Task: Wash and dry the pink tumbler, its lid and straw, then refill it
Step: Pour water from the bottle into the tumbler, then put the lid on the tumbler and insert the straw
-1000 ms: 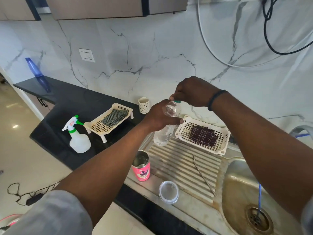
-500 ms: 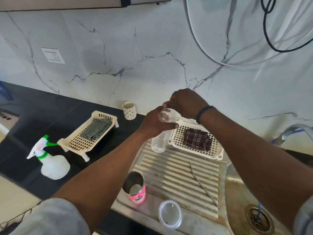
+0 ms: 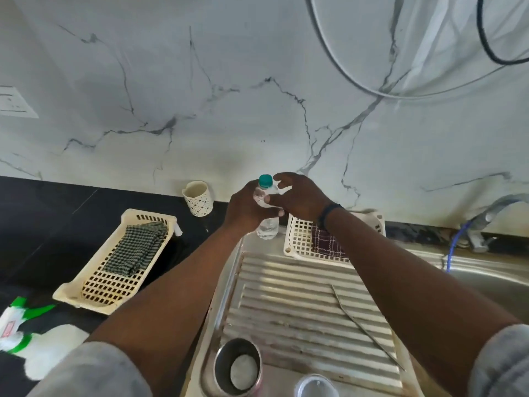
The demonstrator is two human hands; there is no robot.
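Observation:
The pink tumbler (image 3: pixel 237 365) stands open at the bottom edge on the steel drainboard (image 3: pixel 300 305); its steel inside shows a pale reflection. Its clear lid (image 3: pixel 315 386) lies just to the right, cut off by the frame. The thin metal straw (image 3: pixel 366 325) lies slanted on the drainboard ribs. My left hand (image 3: pixel 246 207) grips a clear water bottle (image 3: pixel 267 227) that stands upright at the drainboard's back edge with its green cap (image 3: pixel 266 180) on. My right hand (image 3: pixel 297 196) hovers right beside the bottle neck with fingers loosely spread, off the cap.
A cream basket (image 3: pixel 94 293) holding a green checked cloth sits on the black counter at left. A second basket (image 3: pixel 297 239) with a dark cloth stands behind the drainboard. A patterned mug (image 3: pixel 197 197) is by the wall, a spray bottle (image 3: pixel 28 339) at far left, the sink and tap (image 3: pixel 486 219) at right.
The bottle came down from mid-air to stand at the back of the drainboard. My right hand, which covered the cap before, has come off it, and the view has tilted down.

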